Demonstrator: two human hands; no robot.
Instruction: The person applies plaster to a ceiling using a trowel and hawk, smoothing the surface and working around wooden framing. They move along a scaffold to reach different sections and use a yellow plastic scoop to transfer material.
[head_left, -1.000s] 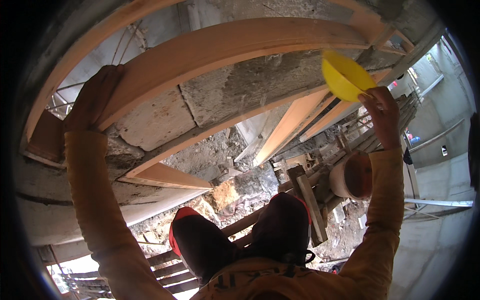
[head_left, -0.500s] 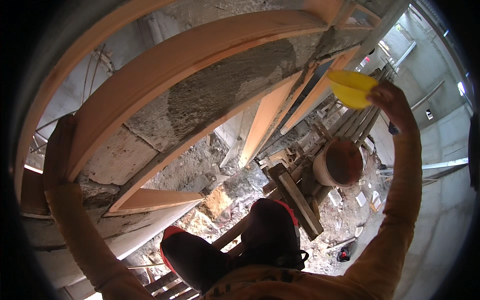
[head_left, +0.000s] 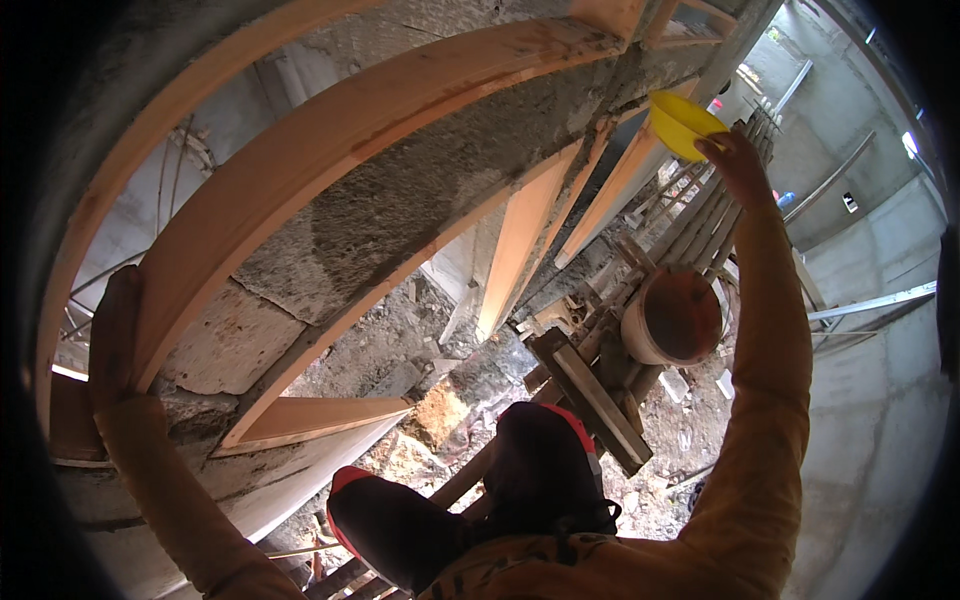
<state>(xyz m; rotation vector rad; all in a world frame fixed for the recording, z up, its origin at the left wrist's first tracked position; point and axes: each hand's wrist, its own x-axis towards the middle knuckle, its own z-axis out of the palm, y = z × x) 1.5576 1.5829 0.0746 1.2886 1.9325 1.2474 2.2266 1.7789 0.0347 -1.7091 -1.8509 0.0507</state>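
My right hand (head_left: 735, 165) grips the rim of a shallow yellow plastic bowl (head_left: 680, 122), held out at the upper right beside the wall. What is inside the bowl cannot be made out. At the far left my left hand (head_left: 118, 320) is closed on the lower end of a curved wooden frame (head_left: 290, 140), its fingertips partly out of sight. Under this arch lies a strip of grey masonry (head_left: 440, 165) with a darker, wet-looking patch. Below the bowl stands a pale bucket (head_left: 640, 335) with dark contents, close to my right forearm.
Several poles (head_left: 700, 230) run back from the bucket as a raised platform. A short plank (head_left: 600, 405) lies by my knees. Straight wooden frames (head_left: 535, 230) stand below the masonry. Rubble (head_left: 440, 410) covers the ground beneath, and a grey wall (head_left: 860, 420) rises on the right.
My right hand has carried the yellow bowl up and to the left, toward the masonry. My left hand keeps its hold on the frame, and the view has shifted slightly.
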